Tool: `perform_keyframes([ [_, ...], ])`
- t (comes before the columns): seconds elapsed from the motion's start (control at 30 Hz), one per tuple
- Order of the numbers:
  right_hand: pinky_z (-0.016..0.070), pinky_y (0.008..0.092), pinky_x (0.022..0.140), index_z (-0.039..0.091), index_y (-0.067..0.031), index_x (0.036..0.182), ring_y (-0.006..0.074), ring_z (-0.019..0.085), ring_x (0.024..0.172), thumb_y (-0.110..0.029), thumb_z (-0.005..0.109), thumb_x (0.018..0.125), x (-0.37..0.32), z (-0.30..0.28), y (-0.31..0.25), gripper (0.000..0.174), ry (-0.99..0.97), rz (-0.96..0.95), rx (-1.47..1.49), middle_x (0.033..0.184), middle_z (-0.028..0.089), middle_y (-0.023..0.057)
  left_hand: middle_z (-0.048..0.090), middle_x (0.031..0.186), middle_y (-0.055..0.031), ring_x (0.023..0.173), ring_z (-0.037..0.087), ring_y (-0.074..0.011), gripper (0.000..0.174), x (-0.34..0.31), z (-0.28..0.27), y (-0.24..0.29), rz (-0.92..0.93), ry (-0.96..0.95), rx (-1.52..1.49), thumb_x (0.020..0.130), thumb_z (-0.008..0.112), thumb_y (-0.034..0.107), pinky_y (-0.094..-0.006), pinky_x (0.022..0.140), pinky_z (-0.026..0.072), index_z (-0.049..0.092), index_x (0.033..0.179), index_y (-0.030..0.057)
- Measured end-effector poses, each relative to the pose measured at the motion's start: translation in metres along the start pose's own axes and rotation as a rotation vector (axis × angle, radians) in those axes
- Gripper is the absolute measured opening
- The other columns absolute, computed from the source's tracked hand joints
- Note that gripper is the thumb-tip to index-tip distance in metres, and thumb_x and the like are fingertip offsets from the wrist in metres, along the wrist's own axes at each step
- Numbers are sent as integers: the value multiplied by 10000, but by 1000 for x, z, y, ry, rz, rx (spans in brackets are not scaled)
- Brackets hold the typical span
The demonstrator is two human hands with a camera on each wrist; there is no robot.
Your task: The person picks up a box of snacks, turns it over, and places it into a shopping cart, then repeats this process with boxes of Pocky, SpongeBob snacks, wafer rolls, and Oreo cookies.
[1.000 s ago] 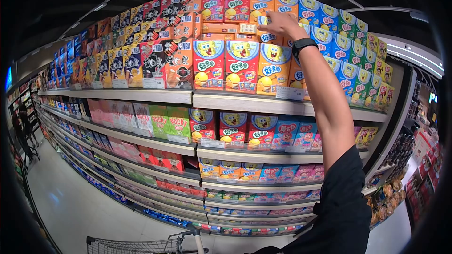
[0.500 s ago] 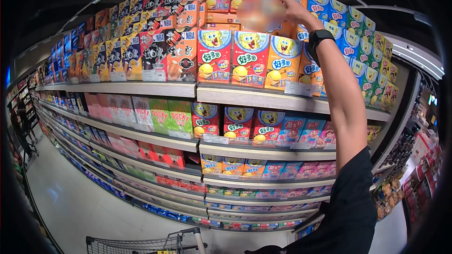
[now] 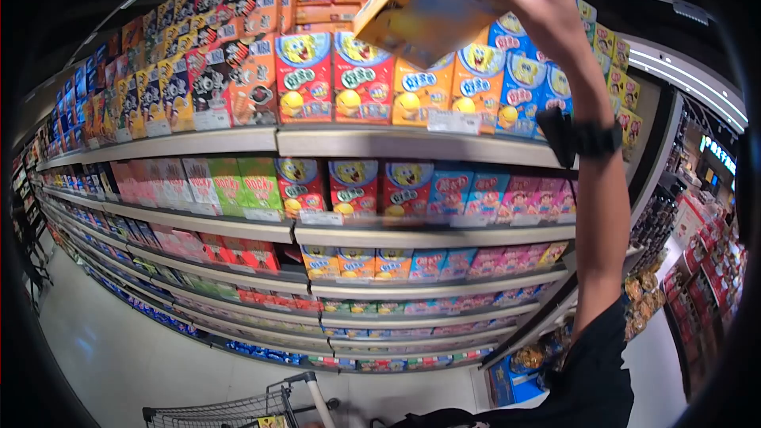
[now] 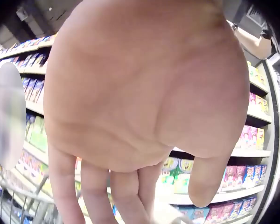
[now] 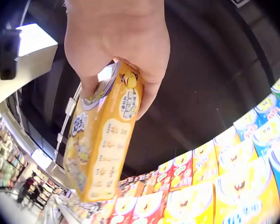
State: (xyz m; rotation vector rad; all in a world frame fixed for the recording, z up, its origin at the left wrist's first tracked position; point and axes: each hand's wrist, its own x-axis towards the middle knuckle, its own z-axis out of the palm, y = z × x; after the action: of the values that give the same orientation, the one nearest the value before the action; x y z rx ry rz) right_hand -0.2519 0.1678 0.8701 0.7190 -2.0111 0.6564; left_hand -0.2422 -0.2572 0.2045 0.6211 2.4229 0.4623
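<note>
My right hand (image 3: pixel 555 20) holds a yellow-orange snack box (image 3: pixel 432 12) with a cartoon face, up in front of the top shelf. In the right wrist view the thumb is on one face of the box (image 5: pixel 107 140) and fingers on the other, gripping its upper end while it hangs tilted below the hand. A blurred patch covers part of the box in the head view. My left hand (image 4: pixel 144 93) holds nothing; its palm faces the camera, with fingers and thumb pointing down. The head view does not show this hand.
A long shelf unit (image 3: pixel 349 143) carries rows of red, orange and blue snack boxes. Below, green Pocky boxes (image 3: pixel 242 182) stand on another shelf. A shopping cart (image 3: pixel 222 412) is at the bottom, with its wire side (image 4: pixel 23 200) near my left hand. Bagged snacks (image 3: pixel 646 293) sit at the right.
My right hand was reaching among the boxes on the top shelf; now it has a yellow-orange box out from the row, nearer to me. The head view has turned slightly right.
</note>
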Motion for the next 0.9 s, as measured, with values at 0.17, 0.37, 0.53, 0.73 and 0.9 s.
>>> perform_keyframes([
  [0.17, 394, 306, 1004, 453, 15, 1295, 148, 496, 1142, -193, 782, 770, -185, 43, 10, 653, 23, 285, 23, 1214, 535, 77, 678, 815, -122, 771, 660, -322, 312, -17, -124, 107, 187, 339, -88, 857, 573, 392, -393, 684, 517, 689, 931, 112],
  [0.37, 395, 307, 1002, 410, 1, 1312, 146, 484, 1171, -121, 746, 802, -383, 101, -4, 623, -18, 957, 689, 1233, 523, 82, 491, 1359, -137, 1102, 580, -285, 547, 25, -94, 212, 495, -329, -1322, 1005, 333, 416, -397, 936, 452, 420, 1359, 8],
  [0.53, 404, 308, 988, 430, -31, 1321, 162, 483, 1186, -163, 750, 801, -456, 78, -31, 624, -95, 1000, 806, 1254, 524, 82, 433, 1400, -188, 1270, 443, -345, 731, 7, -14, 260, 479, -793, -1756, 960, 270, 579, -475, 1037, 373, 321, 1426, 18],
  [0.73, 383, 320, 1012, 442, -42, 1331, 184, 489, 1193, -146, 723, 821, -534, 5, -43, 591, -178, 984, 825, 1270, 522, 78, 385, 1402, -197, 1147, 518, -397, 898, -41, 35, 367, 653, -1045, -1600, 791, 609, 583, -476, 947, 430, 263, 1460, 95],
  [0.9, 376, 380, 1021, 331, -71, 1414, 229, 410, 1284, -179, 671, 862, -605, -15, -50, 657, 4, 1029, 812, 1406, 412, 122, 376, 1404, -185, 1171, 510, -347, 912, -58, 92, 417, 533, -793, -1592, 795, 648, 447, -447, 942, 434, 154, 1489, 119],
])
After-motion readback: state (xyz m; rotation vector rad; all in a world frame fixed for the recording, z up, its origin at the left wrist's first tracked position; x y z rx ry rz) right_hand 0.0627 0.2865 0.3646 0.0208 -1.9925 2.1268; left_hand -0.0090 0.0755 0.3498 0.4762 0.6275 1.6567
